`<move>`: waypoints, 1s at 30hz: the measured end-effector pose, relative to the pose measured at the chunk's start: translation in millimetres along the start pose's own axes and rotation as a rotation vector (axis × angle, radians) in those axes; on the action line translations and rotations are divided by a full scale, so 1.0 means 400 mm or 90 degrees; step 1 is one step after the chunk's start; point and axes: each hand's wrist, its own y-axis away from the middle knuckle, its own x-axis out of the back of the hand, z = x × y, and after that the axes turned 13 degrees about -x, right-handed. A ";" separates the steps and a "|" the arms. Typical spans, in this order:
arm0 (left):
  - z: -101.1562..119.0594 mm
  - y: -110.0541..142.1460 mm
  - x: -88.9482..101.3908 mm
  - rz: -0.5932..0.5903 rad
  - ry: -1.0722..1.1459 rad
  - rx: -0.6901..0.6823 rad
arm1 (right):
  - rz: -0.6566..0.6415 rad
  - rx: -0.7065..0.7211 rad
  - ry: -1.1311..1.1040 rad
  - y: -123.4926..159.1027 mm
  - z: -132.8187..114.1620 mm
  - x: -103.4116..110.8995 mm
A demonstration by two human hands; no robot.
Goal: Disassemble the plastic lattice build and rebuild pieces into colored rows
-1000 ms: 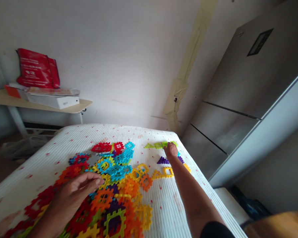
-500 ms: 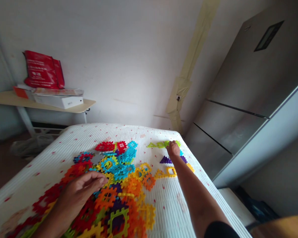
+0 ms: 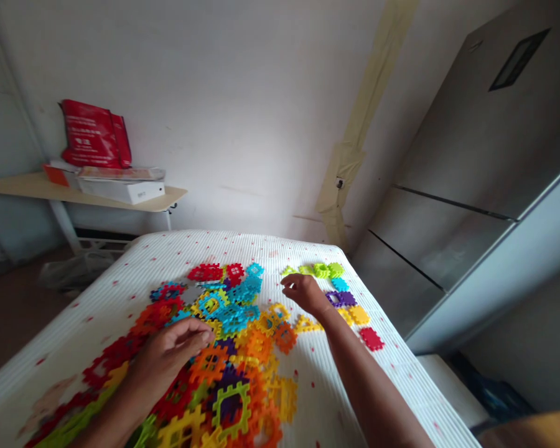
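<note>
My left hand (image 3: 177, 342) hovers over the left side of a big pile of plastic interlocking tiles (image 3: 231, 317), fingers loosely curled, with no tile visible in it. Its fingertips are nearest a yellow tile (image 3: 216, 327). To the right of the pile, my right hand (image 3: 305, 292) is above the white cover, fingers bent and slightly apart, holding nothing I can see. Beyond it runs a row of lime green tiles (image 3: 322, 270). Around its wrist lie a light blue tile (image 3: 340, 284), purple tiles (image 3: 348, 298), yellow tiles (image 3: 359, 315) and a red tile (image 3: 372, 339).
The tiles lie on a ribbed white cover (image 3: 135, 280) with red dots. At the back left, a side table (image 3: 23, 185) carries a red bag (image 3: 96, 134) and a white box (image 3: 126, 190). A grey refrigerator (image 3: 452, 186) stands on the right, beside the wall.
My right hand has come back from the lime green row, moving left and nearer, and those tiles now show uncovered. My left hand keeps its pose. The view has shifted slightly.
</note>
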 end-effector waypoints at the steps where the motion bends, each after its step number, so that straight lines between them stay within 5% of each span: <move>1: -0.003 0.000 -0.002 -0.013 -0.003 -0.009 | -0.014 0.026 -0.011 0.008 -0.016 -0.011; 13: -0.017 -0.008 -0.009 -0.078 -0.015 -0.009 | -0.098 0.049 0.137 -0.038 -0.089 -0.175; 30: -0.019 -0.006 -0.007 -0.083 -0.025 -0.017 | -0.097 0.162 0.212 -0.056 -0.115 -0.189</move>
